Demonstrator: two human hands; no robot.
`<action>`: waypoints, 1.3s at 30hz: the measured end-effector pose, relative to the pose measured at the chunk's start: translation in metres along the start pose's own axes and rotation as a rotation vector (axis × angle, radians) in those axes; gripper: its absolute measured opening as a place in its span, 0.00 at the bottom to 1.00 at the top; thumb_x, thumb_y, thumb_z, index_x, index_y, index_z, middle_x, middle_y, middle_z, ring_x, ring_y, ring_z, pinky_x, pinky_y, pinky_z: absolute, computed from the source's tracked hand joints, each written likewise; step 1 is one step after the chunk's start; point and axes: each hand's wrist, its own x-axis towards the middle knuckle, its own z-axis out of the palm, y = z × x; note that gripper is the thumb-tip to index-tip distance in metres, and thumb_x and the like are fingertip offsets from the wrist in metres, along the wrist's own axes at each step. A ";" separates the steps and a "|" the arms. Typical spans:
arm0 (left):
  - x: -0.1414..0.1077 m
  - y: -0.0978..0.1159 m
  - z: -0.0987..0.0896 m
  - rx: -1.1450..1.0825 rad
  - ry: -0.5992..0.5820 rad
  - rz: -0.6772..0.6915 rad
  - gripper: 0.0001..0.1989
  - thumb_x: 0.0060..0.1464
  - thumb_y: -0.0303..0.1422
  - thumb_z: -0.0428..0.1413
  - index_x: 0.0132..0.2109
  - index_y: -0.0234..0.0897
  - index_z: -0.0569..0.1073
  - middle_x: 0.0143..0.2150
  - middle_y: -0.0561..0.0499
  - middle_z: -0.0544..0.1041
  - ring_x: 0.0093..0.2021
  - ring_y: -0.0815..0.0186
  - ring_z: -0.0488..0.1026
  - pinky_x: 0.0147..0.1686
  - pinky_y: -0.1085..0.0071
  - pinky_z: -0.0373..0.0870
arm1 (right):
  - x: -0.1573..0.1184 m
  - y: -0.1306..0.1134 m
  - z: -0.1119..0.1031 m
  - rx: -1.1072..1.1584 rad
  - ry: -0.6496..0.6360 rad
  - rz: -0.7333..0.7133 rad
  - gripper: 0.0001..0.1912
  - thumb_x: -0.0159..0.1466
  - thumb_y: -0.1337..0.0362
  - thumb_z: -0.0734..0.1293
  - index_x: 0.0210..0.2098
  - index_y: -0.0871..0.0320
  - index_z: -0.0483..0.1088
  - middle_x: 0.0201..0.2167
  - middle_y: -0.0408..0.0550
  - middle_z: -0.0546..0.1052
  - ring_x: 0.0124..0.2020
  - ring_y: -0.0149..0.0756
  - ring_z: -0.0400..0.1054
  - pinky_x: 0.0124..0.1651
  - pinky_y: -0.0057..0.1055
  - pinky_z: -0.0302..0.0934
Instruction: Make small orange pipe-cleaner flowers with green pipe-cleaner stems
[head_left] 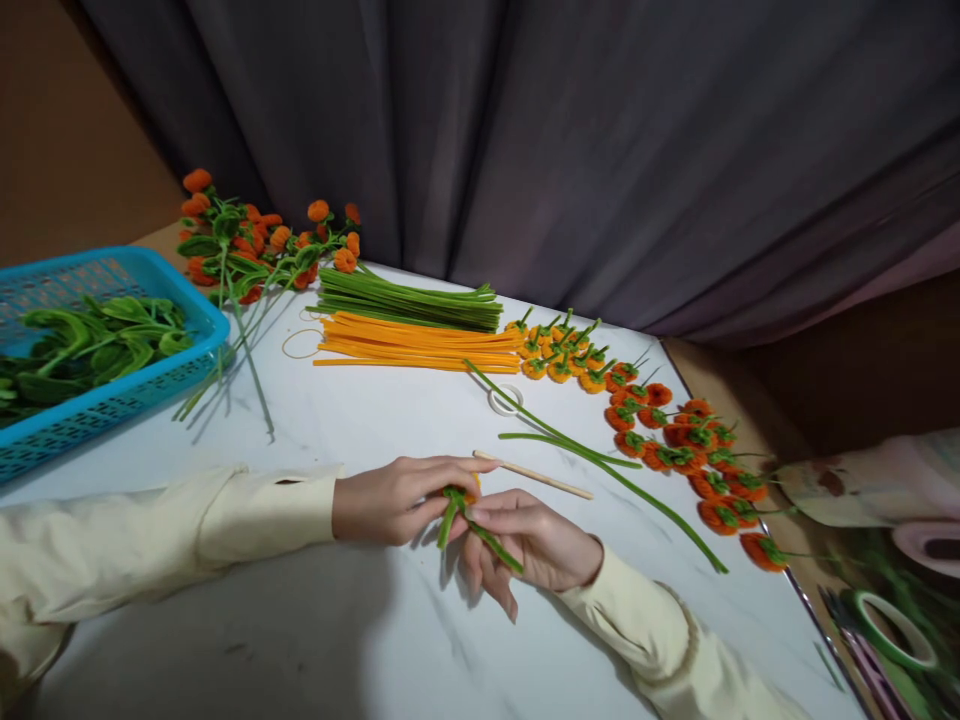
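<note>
Evidently, the small green-and-orange piece (pixel 448 520) is light and soft, judging by its fuzzy strips; they look bendable and seem likely to hold a crease, with little slip under bare skin. It is up between the two hands, above the near middle of the white bench (pixel 375 410). The left hand (pixel 401 500) grasps it from the left, fingers over the orange part, while the right hand (pixel 532 540) pinches it between thumb and forefinger, the other fingers loosely curled. The best hold is probably where the green strips meet the orange, since squeezing the orange pile could flatten it. Just beyond lies a wooden stick (pixel 540 476), likely stiffer; farther right, the loose green stems (pixel 660 507) look long and limp enough to lift mid-length.
</note>
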 end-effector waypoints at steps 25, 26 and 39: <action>0.005 0.005 -0.003 -0.205 0.019 -0.233 0.14 0.49 0.27 0.51 0.45 0.32 0.66 0.29 0.52 0.70 0.25 0.74 0.63 0.27 0.78 0.66 | -0.001 0.004 -0.005 -0.082 0.045 -0.094 0.13 0.57 0.60 0.68 0.29 0.68 0.73 0.15 0.46 0.74 0.06 0.22 0.57 0.07 0.18 0.47; 0.005 0.005 -0.003 -0.195 0.019 -0.240 0.13 0.49 0.27 0.51 0.44 0.32 0.67 0.28 0.53 0.69 0.24 0.74 0.63 0.26 0.79 0.65 | -0.001 0.004 -0.005 -0.089 0.038 -0.099 0.13 0.58 0.60 0.68 0.29 0.67 0.73 0.15 0.45 0.74 0.06 0.22 0.57 0.07 0.18 0.46; 0.007 0.000 -0.006 -0.036 -0.144 -0.172 0.07 0.48 0.30 0.55 0.37 0.34 0.70 0.22 0.57 0.65 0.21 0.74 0.57 0.23 0.79 0.57 | -0.006 0.009 0.014 -0.711 0.219 -0.174 0.21 0.60 0.50 0.63 0.31 0.65 0.69 0.15 0.39 0.69 0.08 0.20 0.53 0.10 0.19 0.47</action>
